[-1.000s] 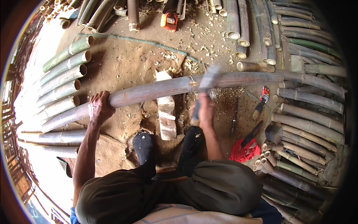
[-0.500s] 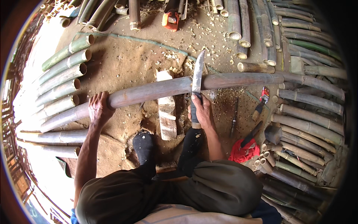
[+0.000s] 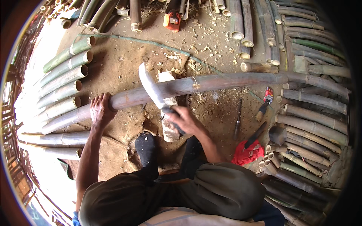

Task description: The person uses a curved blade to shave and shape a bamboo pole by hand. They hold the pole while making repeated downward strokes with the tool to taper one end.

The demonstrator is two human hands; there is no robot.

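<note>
A long bamboo pole [image 3: 135, 97] lies crosswise in front of me, resting over a pale wooden block [image 3: 169, 130]. My left hand [image 3: 101, 109] is closed around the pole on its left part. In my right hand [image 3: 184, 119] is a machete [image 3: 151, 86], gripped by its dark handle. Its blade slants up and to the left across the pole, above the block, and looks slightly blurred. Whether the edge touches the bamboo I cannot tell. A pale ring shows at a node of the pole, right of the blade.
Cut bamboo lengths [image 3: 68, 71] lie at the left, and more bamboo [image 3: 313, 124] is stacked along the right. A chisel-like tool [image 3: 237, 120], a red cloth [image 3: 247, 152] and a mallet-like block [image 3: 277, 135] lie right of me. An orange-handled saw [image 3: 172, 21] lies at the far side. Chips litter the floor.
My right hand has moved left along the pole with the machete, from the node to above the block. The blade has tipped leftward. My left hand stays in place.
</note>
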